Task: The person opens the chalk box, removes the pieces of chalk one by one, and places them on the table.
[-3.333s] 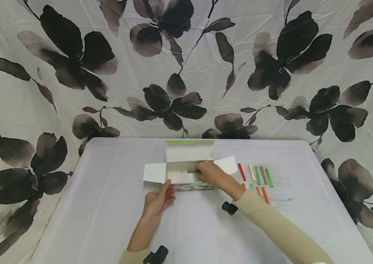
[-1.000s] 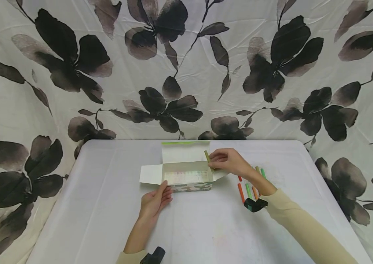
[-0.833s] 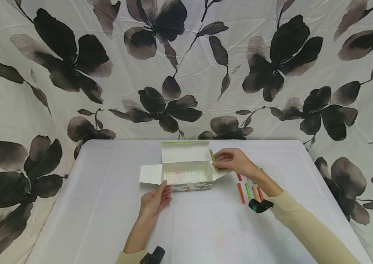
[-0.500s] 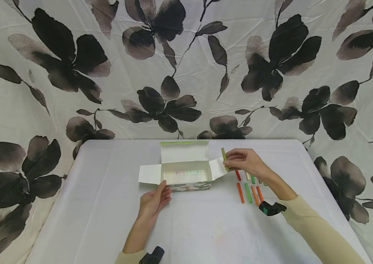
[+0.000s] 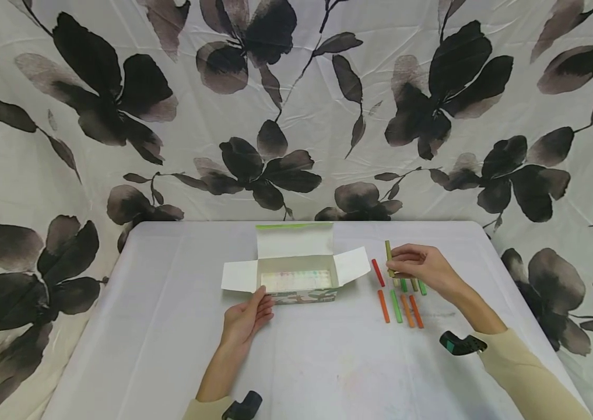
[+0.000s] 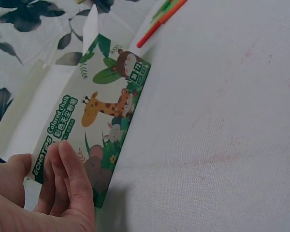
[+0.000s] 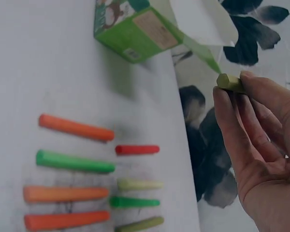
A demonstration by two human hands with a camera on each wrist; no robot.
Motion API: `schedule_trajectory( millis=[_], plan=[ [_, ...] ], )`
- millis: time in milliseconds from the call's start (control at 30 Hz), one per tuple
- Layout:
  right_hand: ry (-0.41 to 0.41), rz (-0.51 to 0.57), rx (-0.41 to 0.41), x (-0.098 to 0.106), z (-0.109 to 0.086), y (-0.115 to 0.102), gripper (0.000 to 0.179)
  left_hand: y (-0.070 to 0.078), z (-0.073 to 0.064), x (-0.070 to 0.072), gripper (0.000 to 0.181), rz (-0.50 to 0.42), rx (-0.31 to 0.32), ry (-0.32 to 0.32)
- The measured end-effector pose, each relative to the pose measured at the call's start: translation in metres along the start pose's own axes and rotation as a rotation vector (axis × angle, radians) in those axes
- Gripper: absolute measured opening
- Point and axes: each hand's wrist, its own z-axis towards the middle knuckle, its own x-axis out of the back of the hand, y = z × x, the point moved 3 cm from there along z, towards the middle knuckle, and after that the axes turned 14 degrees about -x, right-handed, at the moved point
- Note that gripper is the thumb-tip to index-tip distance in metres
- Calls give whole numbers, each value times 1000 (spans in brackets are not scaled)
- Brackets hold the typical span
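An olive-green chalk stick (image 5: 388, 252) stands nearly upright between the thumb and fingertips of my right hand (image 5: 427, 269), above the back row of chalks. In the right wrist view its end (image 7: 224, 81) points out of the pinch. My left hand (image 5: 246, 321) holds the near left corner of the open chalk box (image 5: 306, 297), thumb at the rim and fingers against the printed front. "Colored chalk" and cartoon animals show on that front (image 6: 106, 104) in the left wrist view. Inside the box lies a pale layer with faint coloured marks (image 5: 295, 280).
Right of the box, chalk sticks lie in two rows on the white tablecloth (image 5: 170, 326). The front row has an orange-red stick (image 5: 383, 306), a green one (image 5: 396, 306) and others; a red stick (image 5: 378, 272) begins the back row. A floral curtain (image 5: 359, 116) hangs behind.
My right hand has lifted the olive-green chalk out of the box and carried it right, over the laid-out chalks. My left hand has stayed at the box corner.
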Motion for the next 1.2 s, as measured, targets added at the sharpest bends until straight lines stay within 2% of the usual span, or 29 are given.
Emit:
schedule_trajectory(
  millis=[400,600,967,1200],
  plan=[
    [70,-53,-46,19,-19,41,53,-2,1,0,52,14,-7,-2],
    [104,-104,-102,24,-25,65,58,-2,1,1,52,9,-6,-2],
    [75,-55,-167,25,-39,105,57,-1,0,-1,50,-2,2,2],
    [98,-172,-187,21,-45,118,52,-2,1,0,52,-2,8,6]
  ],
)
